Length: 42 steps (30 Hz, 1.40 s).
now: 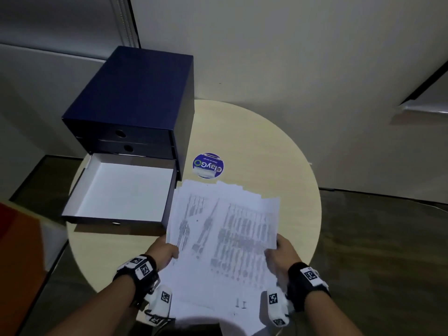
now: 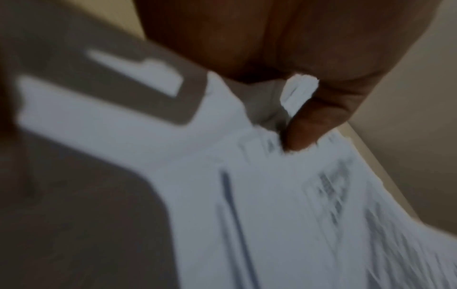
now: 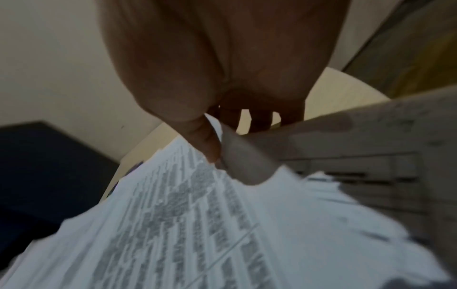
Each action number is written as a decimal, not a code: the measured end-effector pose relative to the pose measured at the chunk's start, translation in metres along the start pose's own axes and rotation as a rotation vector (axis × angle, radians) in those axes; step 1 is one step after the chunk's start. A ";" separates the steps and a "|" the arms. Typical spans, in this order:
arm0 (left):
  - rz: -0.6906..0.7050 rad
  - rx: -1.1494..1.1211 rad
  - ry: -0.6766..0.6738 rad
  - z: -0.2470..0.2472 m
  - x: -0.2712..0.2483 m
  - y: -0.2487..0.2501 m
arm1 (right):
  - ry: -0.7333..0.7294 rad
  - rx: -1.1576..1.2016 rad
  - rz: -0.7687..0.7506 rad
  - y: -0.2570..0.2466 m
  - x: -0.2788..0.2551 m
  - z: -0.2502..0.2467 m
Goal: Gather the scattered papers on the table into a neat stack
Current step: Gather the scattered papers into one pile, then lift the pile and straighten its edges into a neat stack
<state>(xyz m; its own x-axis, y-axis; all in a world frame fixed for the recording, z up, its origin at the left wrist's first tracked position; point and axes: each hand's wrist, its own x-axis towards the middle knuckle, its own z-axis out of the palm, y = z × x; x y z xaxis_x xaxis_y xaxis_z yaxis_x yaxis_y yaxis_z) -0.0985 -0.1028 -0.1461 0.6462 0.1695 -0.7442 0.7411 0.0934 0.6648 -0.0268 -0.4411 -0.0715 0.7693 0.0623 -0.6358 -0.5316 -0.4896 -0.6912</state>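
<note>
A loose sheaf of printed white papers [image 1: 223, 238] is held above the round beige table [image 1: 278, 151], its far edges fanned and uneven. My left hand [image 1: 163, 251] grips the sheaf's left edge, thumb on top [image 2: 304, 127]. My right hand [image 1: 282, 253] grips the right edge, thumb pressed on the top sheet [image 3: 207, 140] and fingers underneath. The papers [image 2: 272, 205] fill both wrist views, blurred, and the papers [image 3: 197, 224] show rows of grey print.
A dark blue drawer unit [image 1: 135, 103] stands at the table's back left, its bottom drawer [image 1: 121, 192] pulled out, white inside and holding nothing. A round blue sticker [image 1: 208, 164] lies mid-table. Walls are close behind; an orange object [image 1: 17, 251] sits at the left.
</note>
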 end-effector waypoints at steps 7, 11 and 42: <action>0.076 0.073 -0.119 0.019 0.000 -0.008 | 0.073 -0.052 -0.027 0.016 0.008 0.022; 0.093 0.200 -0.088 0.030 -0.009 -0.003 | 0.319 -0.165 -0.027 0.015 0.000 0.017; 0.094 0.238 0.040 0.034 -0.009 0.007 | 0.046 0.132 0.110 0.031 0.003 0.025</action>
<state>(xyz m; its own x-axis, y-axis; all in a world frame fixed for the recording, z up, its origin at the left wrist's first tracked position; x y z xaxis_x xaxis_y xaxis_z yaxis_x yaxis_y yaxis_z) -0.0926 -0.1365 -0.1372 0.7099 0.2053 -0.6737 0.7033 -0.1574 0.6932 -0.0498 -0.4347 -0.1036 0.7176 -0.0267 -0.6960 -0.6532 -0.3724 -0.6592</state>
